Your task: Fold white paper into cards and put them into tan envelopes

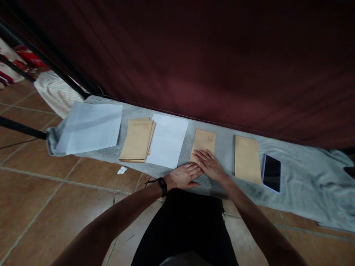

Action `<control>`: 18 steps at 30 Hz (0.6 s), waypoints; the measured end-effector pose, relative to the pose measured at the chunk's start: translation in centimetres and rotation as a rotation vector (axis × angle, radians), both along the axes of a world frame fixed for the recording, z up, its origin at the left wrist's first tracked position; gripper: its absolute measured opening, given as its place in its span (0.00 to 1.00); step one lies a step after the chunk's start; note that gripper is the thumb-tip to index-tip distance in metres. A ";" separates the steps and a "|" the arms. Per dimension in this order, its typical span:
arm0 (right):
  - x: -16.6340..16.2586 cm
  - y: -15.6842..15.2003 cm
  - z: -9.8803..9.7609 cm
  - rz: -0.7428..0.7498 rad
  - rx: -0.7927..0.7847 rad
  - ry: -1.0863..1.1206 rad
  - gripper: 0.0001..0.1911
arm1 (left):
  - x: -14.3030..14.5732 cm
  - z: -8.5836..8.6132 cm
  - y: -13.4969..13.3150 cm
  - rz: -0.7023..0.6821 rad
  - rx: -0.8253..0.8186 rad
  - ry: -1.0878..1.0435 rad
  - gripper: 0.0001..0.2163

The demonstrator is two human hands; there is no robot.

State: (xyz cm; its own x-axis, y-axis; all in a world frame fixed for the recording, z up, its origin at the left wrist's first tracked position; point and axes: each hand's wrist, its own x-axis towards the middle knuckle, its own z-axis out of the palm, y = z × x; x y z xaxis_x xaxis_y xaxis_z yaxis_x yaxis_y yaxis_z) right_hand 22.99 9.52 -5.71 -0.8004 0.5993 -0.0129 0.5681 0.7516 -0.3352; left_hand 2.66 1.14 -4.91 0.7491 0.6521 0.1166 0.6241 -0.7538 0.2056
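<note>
Grey cloth (307, 184), maroon curtain (199, 66), tiled floor (63, 210); left fingers (193, 167), right fingers (203, 155) outstretched at envelope (204, 137).

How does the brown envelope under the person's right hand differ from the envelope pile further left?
The envelope shows a single outline, while the pile shows several offset edges. The right hand covers part of the envelope's near end; no hand touches the pile. The envelope lies apart from the white paper, whereas the pile's right edge meets it. Both are brown with reddish marks.
</note>
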 end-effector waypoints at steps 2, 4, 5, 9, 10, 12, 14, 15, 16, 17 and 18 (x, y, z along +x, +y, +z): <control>0.0 0.0 -0.1 0.008 0.012 0.008 0.27 | 0.0 0.2 0.0 -0.001 0.015 0.001 0.28; 0.0 0.0 -0.3 0.009 0.029 0.011 0.27 | 0.0 0.3 -0.1 -0.002 0.030 0.007 0.27; 0.0 0.0 -0.5 0.008 0.038 0.011 0.27 | -0.1 0.3 -0.1 -0.004 0.036 0.011 0.28; 0.0 0.0 -0.7 0.006 0.066 0.012 0.27 | -0.3 0.1 -0.1 -0.022 0.056 0.039 0.30; 0.0 0.0 -0.7 0.006 0.072 0.010 0.26 | -0.3 0.1 -0.1 -0.027 0.062 0.045 0.31; -0.1 -0.1 -0.7 0.003 0.081 0.007 0.26 | -0.4 0.0 -0.1 -0.032 0.078 0.053 0.32; -0.1 -0.1 -0.6 0.000 0.091 0.006 0.26 | -0.4 -0.1 -0.1 -0.033 0.090 0.063 0.32; -0.1 -0.1 -0.6 0.002 0.095 0.007 0.26 | -0.4 0.0 -0.1 -0.035 0.095 0.073 0.32; -0.1 -0.1 -0.6 0.005 0.098 0.010 0.26 | -0.4 0.1 -0.1 -0.039 0.100 0.084 0.32; -0.2 -0.1 -0.6 0.007 0.100 0.014 0.26 | -0.4 0.1 -0.1 -0.044 0.105 0.097 0.32; -0.2 -0.1 -0.6 0.007 0.102 0.018 0.26 | -0.4 0.2 -0.1 -0.050 0.111 0.109 0.32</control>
State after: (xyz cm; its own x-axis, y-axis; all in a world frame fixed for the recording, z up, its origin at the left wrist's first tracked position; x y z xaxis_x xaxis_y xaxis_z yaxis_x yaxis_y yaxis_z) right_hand 22.82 9.38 -6.29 -0.8042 0.5911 0.0626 0.5571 0.7863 -0.2671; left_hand 2.27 1.03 -4.68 0.7923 0.6016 0.1021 0.5996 -0.7986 0.0528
